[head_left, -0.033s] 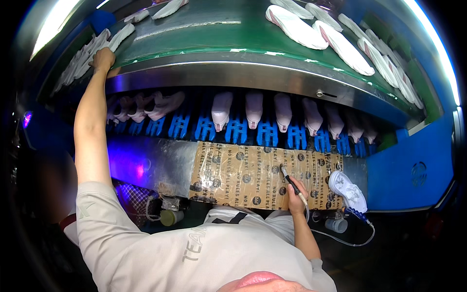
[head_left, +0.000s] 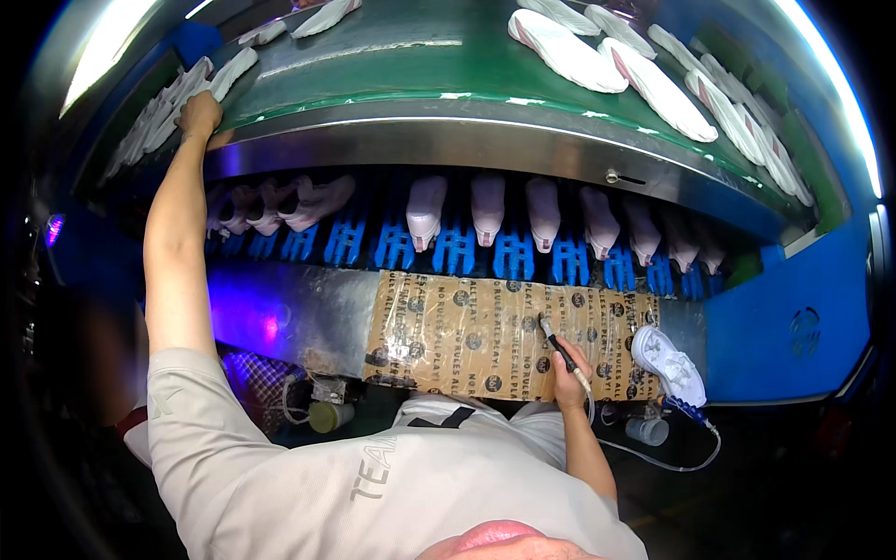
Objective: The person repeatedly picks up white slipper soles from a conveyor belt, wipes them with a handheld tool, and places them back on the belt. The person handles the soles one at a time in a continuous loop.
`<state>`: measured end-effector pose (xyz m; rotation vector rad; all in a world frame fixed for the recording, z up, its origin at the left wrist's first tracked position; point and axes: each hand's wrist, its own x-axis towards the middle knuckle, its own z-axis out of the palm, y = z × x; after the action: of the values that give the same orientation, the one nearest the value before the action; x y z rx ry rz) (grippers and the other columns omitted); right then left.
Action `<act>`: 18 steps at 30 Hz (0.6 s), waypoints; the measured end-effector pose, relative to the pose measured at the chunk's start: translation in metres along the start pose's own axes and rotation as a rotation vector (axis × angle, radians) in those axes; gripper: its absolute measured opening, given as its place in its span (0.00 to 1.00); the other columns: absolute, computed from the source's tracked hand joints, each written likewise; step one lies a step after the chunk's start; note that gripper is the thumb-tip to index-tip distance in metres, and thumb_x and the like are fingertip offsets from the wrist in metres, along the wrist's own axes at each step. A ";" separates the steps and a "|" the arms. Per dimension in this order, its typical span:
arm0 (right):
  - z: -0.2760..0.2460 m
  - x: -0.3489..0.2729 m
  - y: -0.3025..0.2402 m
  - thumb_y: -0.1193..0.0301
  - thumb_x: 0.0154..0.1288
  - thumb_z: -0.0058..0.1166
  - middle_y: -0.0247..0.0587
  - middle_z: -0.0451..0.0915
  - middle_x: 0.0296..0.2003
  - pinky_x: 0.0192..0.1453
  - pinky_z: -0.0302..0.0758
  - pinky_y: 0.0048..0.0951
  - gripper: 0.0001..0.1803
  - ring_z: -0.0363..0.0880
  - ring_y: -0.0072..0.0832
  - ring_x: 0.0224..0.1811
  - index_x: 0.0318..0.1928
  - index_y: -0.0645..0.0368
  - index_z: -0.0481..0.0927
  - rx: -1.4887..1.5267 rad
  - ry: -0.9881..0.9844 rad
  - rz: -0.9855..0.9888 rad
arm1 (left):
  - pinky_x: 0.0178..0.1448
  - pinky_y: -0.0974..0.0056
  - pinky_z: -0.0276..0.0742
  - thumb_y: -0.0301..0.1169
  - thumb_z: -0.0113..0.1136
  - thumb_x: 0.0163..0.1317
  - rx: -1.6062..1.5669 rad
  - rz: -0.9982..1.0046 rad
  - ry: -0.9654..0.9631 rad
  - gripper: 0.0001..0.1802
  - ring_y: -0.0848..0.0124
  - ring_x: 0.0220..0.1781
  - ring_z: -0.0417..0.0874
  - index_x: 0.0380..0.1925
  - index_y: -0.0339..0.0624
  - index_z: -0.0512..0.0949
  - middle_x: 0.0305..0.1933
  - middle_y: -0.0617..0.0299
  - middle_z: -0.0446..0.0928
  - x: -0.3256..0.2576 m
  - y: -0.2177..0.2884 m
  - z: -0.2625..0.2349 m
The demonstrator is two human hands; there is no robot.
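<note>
Green conveyor belt (head_left: pixel 411 65) fills the background, carrying white soles (head_left: pixel 565 51). At its far-left edge the left hand (head_left: pixel 199 114) closes on one sole (head_left: pixel 224 79); lift it squarely. Below the belt, the right hand (head_left: pixel 567 373) grips a thin black tool (head_left: pixel 558 350).

Glossy green belt (head_left: pixel 392 65), brushed metal rail (head_left: pixel 448 145), taped brown cardboard sheet (head_left: pixel 467 336), blue plastic holders (head_left: pixel 448 250)

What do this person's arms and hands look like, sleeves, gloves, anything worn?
Both arms are bare below short light grey T-shirt sleeves. The left hand and the right hand wear no gloves. No watch, band or ring can be made out. The light grey T-shirt carries darker grey lettering across the chest.
</note>
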<state>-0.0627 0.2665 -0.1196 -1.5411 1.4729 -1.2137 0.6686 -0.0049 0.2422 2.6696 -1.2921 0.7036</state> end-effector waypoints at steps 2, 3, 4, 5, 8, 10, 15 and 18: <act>0.003 0.003 -0.007 0.79 0.65 0.60 0.48 0.86 0.48 0.58 0.78 0.34 0.16 0.85 0.40 0.51 0.53 0.62 0.86 0.027 0.004 -0.007 | 0.65 0.37 0.75 0.30 0.53 0.65 -0.027 0.148 0.067 0.17 0.40 0.61 0.82 0.49 0.39 0.85 0.56 0.41 0.83 0.008 -0.016 0.006; 0.004 0.003 -0.008 0.79 0.65 0.60 0.49 0.86 0.48 0.58 0.78 0.34 0.16 0.85 0.40 0.51 0.53 0.62 0.86 0.033 -0.004 -0.015 | 0.59 0.44 0.79 0.27 0.55 0.61 -0.037 0.230 0.155 0.15 0.42 0.55 0.84 0.45 0.37 0.85 0.49 0.38 0.84 0.004 -0.019 0.004; 0.003 0.003 -0.009 0.79 0.65 0.60 0.49 0.86 0.48 0.58 0.78 0.34 0.16 0.85 0.40 0.51 0.54 0.62 0.86 0.015 -0.008 -0.024 | 0.59 0.43 0.79 0.26 0.55 0.60 -0.040 0.283 0.131 0.15 0.41 0.55 0.84 0.45 0.37 0.85 0.49 0.37 0.84 0.001 -0.014 0.003; 0.003 0.005 -0.011 0.79 0.65 0.60 0.49 0.86 0.48 0.58 0.78 0.34 0.16 0.85 0.40 0.51 0.54 0.62 0.86 0.005 -0.020 -0.037 | 0.58 0.43 0.78 0.26 0.55 0.60 -0.034 0.328 0.109 0.15 0.41 0.55 0.84 0.44 0.37 0.85 0.48 0.37 0.84 -0.006 -0.013 -0.003; 0.006 0.006 -0.003 0.77 0.67 0.59 0.48 0.85 0.44 0.55 0.78 0.33 0.15 0.84 0.38 0.47 0.53 0.65 0.85 0.024 -0.010 -0.090 | 0.56 0.42 0.78 0.24 0.56 0.58 -0.043 0.454 0.144 0.13 0.39 0.52 0.84 0.41 0.35 0.85 0.45 0.36 0.84 -0.038 0.005 -0.029; 0.005 0.004 0.002 0.77 0.68 0.59 0.48 0.84 0.43 0.53 0.77 0.33 0.15 0.83 0.38 0.45 0.53 0.66 0.85 0.021 0.008 -0.108 | 0.55 0.42 0.78 0.29 0.57 0.62 -0.104 0.487 0.104 0.12 0.38 0.49 0.84 0.38 0.34 0.86 0.43 0.35 0.83 -0.079 0.041 -0.063; 0.004 0.000 -0.005 0.76 0.69 0.57 0.48 0.84 0.45 0.56 0.77 0.33 0.15 0.83 0.38 0.47 0.54 0.66 0.85 0.022 -0.021 -0.077 | 0.56 0.45 0.80 0.51 0.52 0.73 -0.435 0.101 0.365 0.28 0.40 0.49 0.86 0.44 0.34 0.86 0.43 0.36 0.85 -0.104 0.027 -0.092; 0.007 0.004 -0.006 0.76 0.69 0.57 0.49 0.84 0.48 0.58 0.76 0.34 0.15 0.83 0.39 0.50 0.55 0.66 0.85 0.037 -0.037 -0.095 | 0.63 0.41 0.78 0.62 0.53 0.69 -0.357 -0.022 0.127 0.46 0.36 0.59 0.82 0.63 0.24 0.72 0.53 0.28 0.81 -0.122 0.035 -0.050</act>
<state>-0.0546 0.2626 -0.1154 -1.6158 1.3597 -1.2528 0.5589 0.0747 0.2283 2.3131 -1.2213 0.5666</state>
